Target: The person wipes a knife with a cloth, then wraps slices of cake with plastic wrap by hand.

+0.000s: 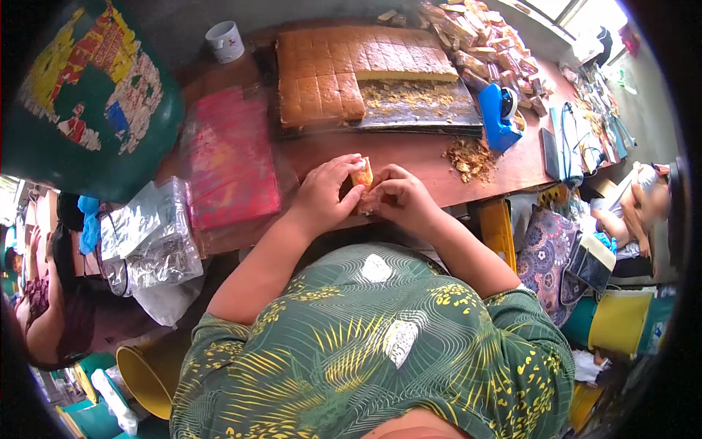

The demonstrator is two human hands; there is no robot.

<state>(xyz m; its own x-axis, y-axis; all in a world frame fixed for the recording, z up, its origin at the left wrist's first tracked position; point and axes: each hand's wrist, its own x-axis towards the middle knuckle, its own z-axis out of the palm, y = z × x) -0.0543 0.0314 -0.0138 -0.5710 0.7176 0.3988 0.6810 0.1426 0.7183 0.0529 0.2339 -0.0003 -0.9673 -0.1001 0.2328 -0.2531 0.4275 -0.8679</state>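
A small piece of cake in a clear printed wrapper (362,175) is between my hands at the table's front edge. My left hand (329,192) holds its upper left side between thumb and fingers. The fingers of my right hand (401,196) are pinched at the wrapper's lower end. Beyond my hands lies a tray of brown sheet cake (322,73) cut into rectangles; its front right part shows bare metal with crumbs. A blue tape dispenser (500,121) stands at the tray's right. Crumbs (472,159) are heaped on the table in front of it.
Wrapped pieces (490,47) are piled at the back right. Red printed plastic sheets (230,157) lie left, beside a green drum (88,95). A white mug (225,42) stands behind. Clear bags (150,238) hang at the left edge. Other people sit at far left and right.
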